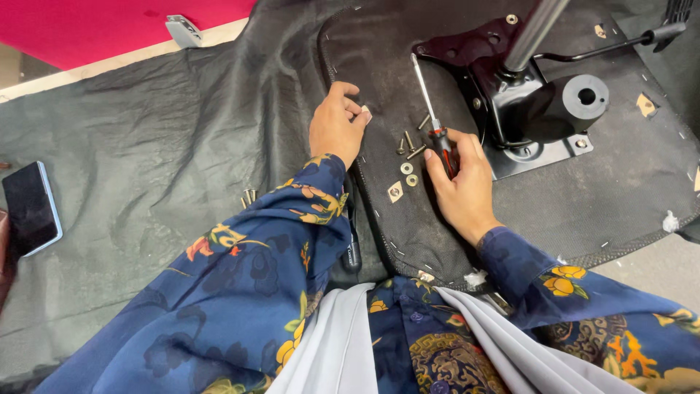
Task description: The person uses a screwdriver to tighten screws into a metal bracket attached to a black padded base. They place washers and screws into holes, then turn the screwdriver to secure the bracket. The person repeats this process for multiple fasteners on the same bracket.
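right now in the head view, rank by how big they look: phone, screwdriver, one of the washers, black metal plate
1. black metal plate
2. screwdriver and phone: look alike in length, so not ranked
3. washer, smallest

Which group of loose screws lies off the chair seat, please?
The small cluster of screws on the dark cloth beside the left sleeve; the other screws lie on the seat by the screwdriver.

Screwdriver [435,124]: red-and-black handle, long steel shaft angled up-left, lying on the upturned seat underside [627,182]. Loose bolts [412,142] and washers [409,174] scattered just left of the handle.
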